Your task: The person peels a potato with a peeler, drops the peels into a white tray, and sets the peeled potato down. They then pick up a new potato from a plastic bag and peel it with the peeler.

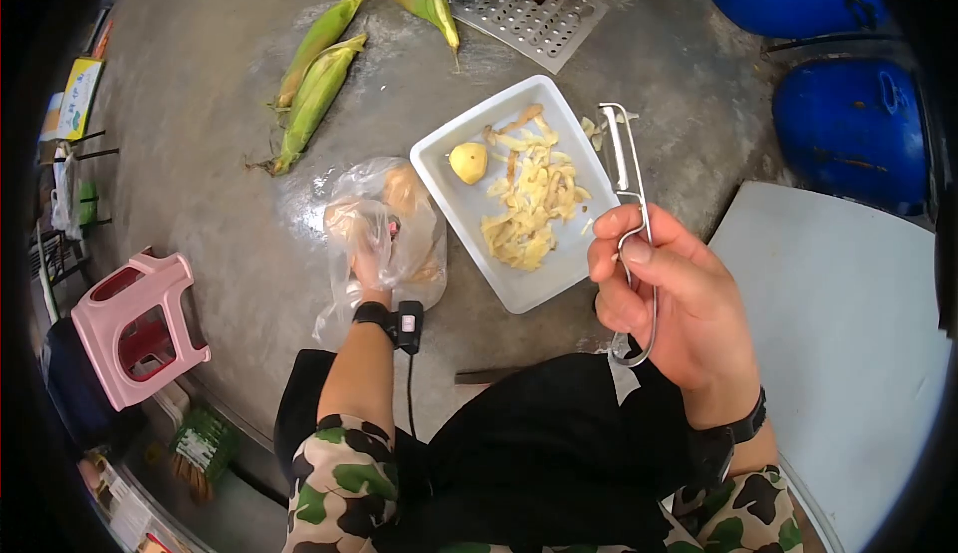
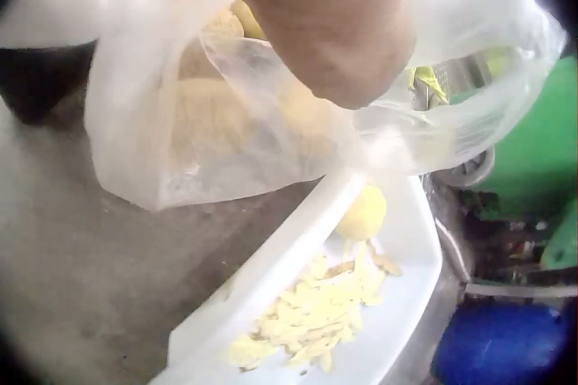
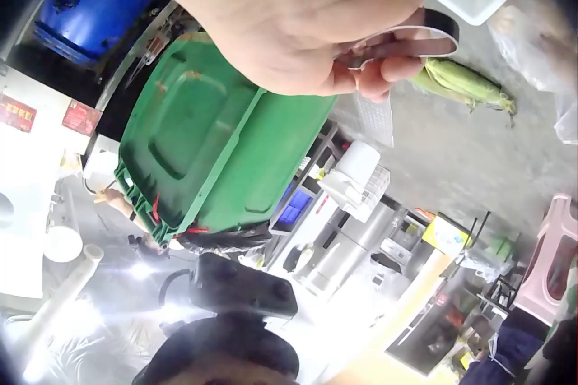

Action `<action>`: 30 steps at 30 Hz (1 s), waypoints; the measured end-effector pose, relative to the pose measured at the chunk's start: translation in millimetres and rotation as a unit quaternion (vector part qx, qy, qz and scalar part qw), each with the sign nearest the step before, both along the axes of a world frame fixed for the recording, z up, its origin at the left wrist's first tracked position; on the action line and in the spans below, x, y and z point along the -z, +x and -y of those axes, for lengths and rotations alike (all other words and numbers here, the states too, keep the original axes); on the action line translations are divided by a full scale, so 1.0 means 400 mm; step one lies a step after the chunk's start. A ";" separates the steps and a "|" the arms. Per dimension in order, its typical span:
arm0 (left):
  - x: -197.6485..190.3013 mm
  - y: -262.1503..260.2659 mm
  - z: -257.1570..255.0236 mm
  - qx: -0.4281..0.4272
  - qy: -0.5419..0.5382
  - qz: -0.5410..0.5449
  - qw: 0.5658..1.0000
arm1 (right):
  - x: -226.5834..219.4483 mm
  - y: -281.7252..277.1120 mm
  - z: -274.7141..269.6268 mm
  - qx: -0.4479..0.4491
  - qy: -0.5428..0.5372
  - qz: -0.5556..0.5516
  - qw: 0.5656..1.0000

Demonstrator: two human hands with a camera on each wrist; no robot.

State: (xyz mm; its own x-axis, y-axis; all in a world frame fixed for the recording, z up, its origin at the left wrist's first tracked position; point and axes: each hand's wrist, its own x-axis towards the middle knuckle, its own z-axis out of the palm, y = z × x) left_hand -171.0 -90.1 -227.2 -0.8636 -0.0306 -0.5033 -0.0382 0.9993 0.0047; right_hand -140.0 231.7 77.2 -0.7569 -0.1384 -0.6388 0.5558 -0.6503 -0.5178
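My left hand [image 1: 370, 254] reaches down into a clear plastic bag [image 1: 427, 288] that holds brown potatoes [image 1: 404, 192]. Plastic and the wrist hide its fingers, so I cannot tell whether they grip a potato. In my right hand [image 1: 689, 293] is a metal peeler [image 1: 617, 149], held by its wire handle between thumb and fingers, blade pointing up and away. Between the hands stands a white tray [image 1: 519, 298]. It contains one peeled yellow potato [image 1: 468, 163] and a heap of peelings [image 1: 534, 204]. The left wrist view shows the bag's open mouth around the forearm.
Unhusked corn [image 1: 319, 94] lies on the concrete floor beyond the bag. A pink stool [image 1: 130, 328] is at the left. Blue barrels [image 1: 848, 129] and a pale board [image 1: 848, 333] flank the right side. A perforated metal plate [image 1: 549, 29] lies at the back.
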 end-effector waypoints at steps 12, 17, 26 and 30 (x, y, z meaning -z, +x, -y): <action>0.159 0.126 0.019 -0.232 0.074 0.151 0.958 | 0.004 0.003 0.015 -0.018 -0.027 0.012 0.999; 0.212 0.163 -0.070 -0.273 0.120 0.199 0.933 | 0.011 0.002 0.020 -0.021 -0.042 0.011 0.999; 0.101 0.131 -0.002 -0.281 0.116 0.130 0.944 | -0.018 0.009 0.019 -0.010 0.004 0.029 1.000; -0.047 0.097 0.017 -0.118 0.071 0.049 0.989 | 0.007 0.037 0.006 0.028 -0.002 -0.057 0.998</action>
